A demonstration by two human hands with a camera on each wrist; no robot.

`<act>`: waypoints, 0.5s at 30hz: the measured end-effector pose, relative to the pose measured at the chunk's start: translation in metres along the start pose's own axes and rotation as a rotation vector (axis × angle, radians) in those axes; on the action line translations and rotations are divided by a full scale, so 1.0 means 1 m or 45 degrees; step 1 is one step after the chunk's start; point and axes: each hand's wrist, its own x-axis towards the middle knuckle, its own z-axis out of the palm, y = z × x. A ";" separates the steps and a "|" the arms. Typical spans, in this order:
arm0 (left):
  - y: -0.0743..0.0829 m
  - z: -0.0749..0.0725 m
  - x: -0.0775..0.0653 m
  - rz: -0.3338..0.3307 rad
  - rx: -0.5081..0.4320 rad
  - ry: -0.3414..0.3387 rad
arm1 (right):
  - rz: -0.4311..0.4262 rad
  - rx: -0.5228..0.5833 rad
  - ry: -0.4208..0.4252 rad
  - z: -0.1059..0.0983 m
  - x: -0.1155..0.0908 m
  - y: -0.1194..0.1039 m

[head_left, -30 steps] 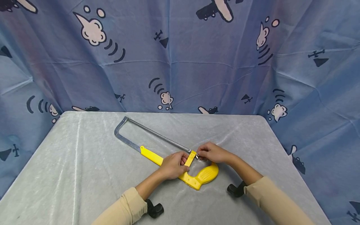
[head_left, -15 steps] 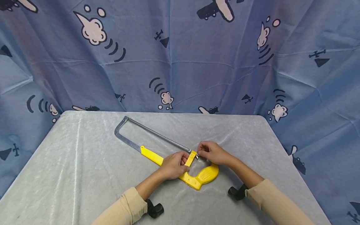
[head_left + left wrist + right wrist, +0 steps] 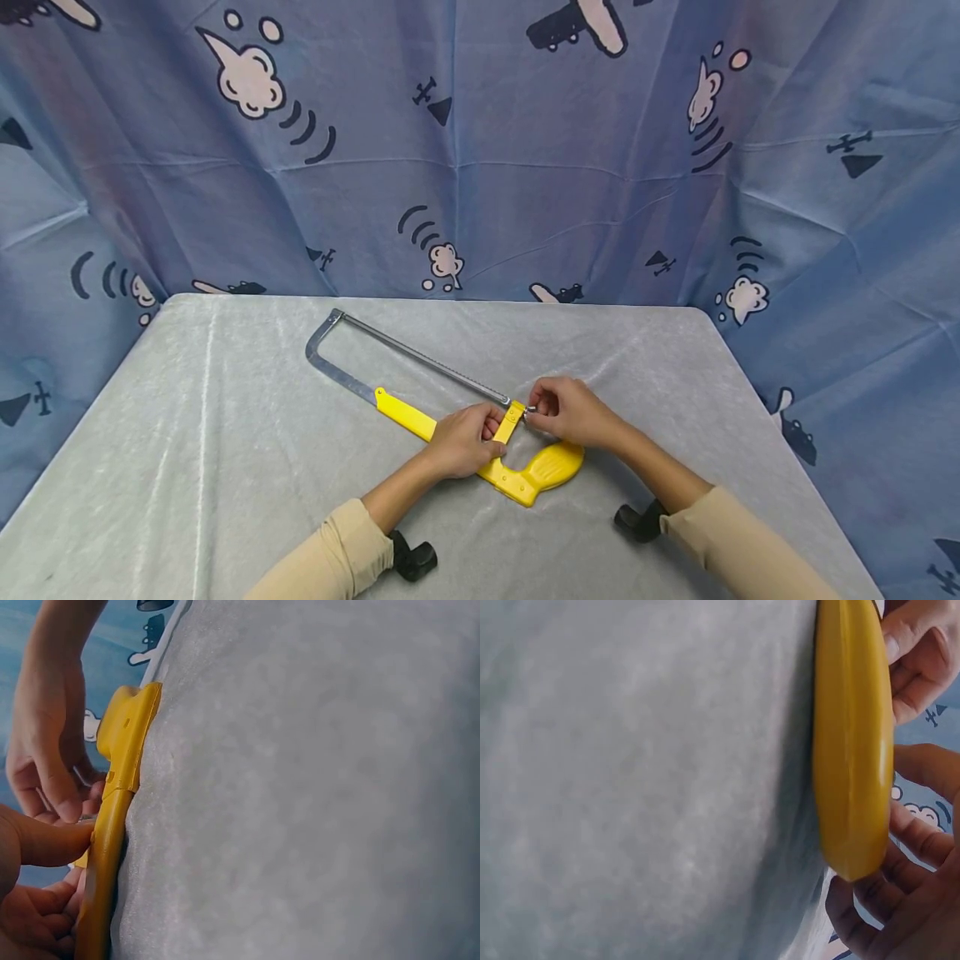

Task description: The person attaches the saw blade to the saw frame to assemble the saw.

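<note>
A hacksaw with a yellow grip and grey metal bow lies slanted on the table, its blade on the far side. My left hand grips the yellow post of its frame near the handle, thumb on the near side. At the blade's right end, the thumb and forefinger of my right hand are on a small silver wing nut. The yellow handle hides part of the fingers in the right wrist view. In the left wrist view, the yellow frame covers the wing nut.
A pale grey cloth covers the table. Behind it hangs a blue patterned curtain. Black wrist camera mounts stick out under both forearms, low over the cloth.
The fingers of my right hand have shifted on the wing nut, and that forearm has moved slightly right and toward me. My left hand and the hacksaw stay in place.
</note>
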 end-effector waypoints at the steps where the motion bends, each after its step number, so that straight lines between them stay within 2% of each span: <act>1: 0.000 0.000 0.000 0.000 0.000 0.001 | 0.005 -0.035 0.012 0.001 0.000 -0.001; 6: 0.000 0.000 0.000 -0.001 -0.003 -0.002 | 0.029 -0.188 0.058 0.004 -0.002 -0.006; 15: -0.001 0.000 0.001 0.002 0.000 -0.002 | 0.051 -0.246 0.086 0.007 -0.001 -0.010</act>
